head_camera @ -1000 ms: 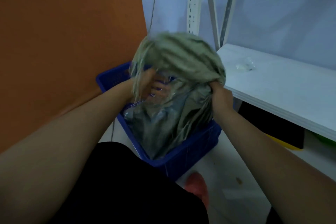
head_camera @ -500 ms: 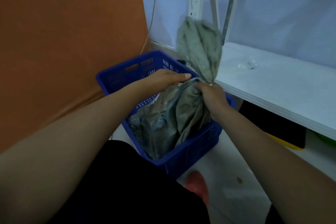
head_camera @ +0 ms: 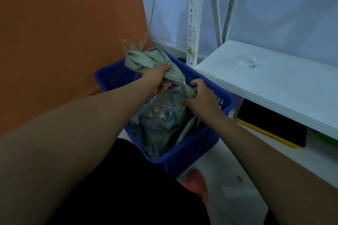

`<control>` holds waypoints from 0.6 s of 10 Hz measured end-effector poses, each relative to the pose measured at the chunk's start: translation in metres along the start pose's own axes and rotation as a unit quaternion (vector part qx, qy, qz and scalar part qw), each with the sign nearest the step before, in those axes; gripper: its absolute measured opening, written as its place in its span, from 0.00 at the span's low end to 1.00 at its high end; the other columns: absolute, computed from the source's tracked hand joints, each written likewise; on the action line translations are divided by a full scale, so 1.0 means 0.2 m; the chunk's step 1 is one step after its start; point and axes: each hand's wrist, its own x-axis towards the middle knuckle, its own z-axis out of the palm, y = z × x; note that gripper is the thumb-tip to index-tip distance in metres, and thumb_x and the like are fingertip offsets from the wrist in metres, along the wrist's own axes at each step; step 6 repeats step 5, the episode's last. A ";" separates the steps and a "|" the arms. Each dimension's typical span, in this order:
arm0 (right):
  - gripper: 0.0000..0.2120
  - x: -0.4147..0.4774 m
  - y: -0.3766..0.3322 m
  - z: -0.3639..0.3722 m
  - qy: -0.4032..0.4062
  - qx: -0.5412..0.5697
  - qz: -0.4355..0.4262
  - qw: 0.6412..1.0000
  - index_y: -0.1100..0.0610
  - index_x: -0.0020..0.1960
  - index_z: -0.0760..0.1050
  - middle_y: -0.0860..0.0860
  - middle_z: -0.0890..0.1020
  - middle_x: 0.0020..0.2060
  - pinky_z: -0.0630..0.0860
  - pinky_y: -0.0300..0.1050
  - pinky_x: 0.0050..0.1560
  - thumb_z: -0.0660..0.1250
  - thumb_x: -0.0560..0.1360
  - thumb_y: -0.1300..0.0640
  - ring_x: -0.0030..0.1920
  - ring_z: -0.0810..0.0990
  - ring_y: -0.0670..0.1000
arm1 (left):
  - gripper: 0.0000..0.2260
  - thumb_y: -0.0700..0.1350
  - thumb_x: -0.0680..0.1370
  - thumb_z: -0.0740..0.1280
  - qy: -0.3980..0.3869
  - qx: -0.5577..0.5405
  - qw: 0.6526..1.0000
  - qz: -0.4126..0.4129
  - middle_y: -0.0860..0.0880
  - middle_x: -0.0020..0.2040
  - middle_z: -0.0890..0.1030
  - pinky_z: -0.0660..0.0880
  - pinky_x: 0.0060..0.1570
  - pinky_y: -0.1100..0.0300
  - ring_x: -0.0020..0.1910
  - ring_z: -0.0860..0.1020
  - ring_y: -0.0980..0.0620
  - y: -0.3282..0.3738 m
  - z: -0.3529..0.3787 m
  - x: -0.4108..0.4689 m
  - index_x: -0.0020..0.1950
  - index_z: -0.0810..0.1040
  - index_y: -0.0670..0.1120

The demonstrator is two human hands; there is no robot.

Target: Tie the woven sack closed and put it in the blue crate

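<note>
A grey-green woven sack [head_camera: 161, 124] sits inside the blue crate [head_camera: 192, 153] on the floor. Its top is gathered into a twisted neck that leans back and to the left, with frayed threads at the end. My left hand [head_camera: 155, 78] grips the loose upper part of the neck. My right hand [head_camera: 199, 95] pinches the sack just below the twist, near a small white piece at the neck. The sack's lower body fills most of the crate.
A white shelf board [head_camera: 274, 82] juts out on the right, with a black and yellow item [head_camera: 270, 126] below it. A white perforated upright [head_camera: 193, 16] stands behind the crate. An orange panel [head_camera: 69, 29] covers the left. A pink shoe [head_camera: 197, 184] is on the floor.
The sack's open top was bunched, then stood upright as a twisted neck, and now leans down to the left. My left hand has moved onto the neck and gripped it.
</note>
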 end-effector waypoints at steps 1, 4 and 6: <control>0.22 -0.02 0.05 0.01 0.022 -0.038 -0.046 0.998 0.52 0.65 0.68 0.45 0.77 0.45 0.74 0.47 0.37 0.71 0.74 0.53 0.43 0.78 0.48 | 0.27 0.61 0.75 0.71 0.018 0.079 0.997 -0.020 0.42 0.39 0.83 0.74 0.22 0.62 0.27 0.78 0.47 -0.02 -0.02 0.02 0.60 0.76 0.40; 0.19 -0.06 0.29 0.13 -0.024 -0.344 -0.200 0.917 0.56 0.65 0.75 0.57 0.82 0.51 0.67 0.49 0.41 0.69 0.75 0.57 0.46 0.80 0.61 | 0.18 0.54 0.77 0.71 -0.082 0.488 0.849 0.186 0.42 0.36 0.80 0.81 0.42 0.48 0.35 0.78 0.47 -0.08 -0.20 0.09 0.39 0.80 0.40; 0.27 -0.05 0.31 0.15 -0.098 -0.300 -0.118 0.941 0.50 0.74 0.66 0.54 0.77 0.66 0.71 0.56 0.58 0.62 0.77 0.43 0.62 0.75 0.59 | 0.29 0.56 0.73 0.74 -0.171 0.572 0.792 0.125 0.48 0.67 0.75 0.73 0.58 0.54 0.63 0.75 0.47 -0.14 -0.14 0.07 0.71 0.73 0.49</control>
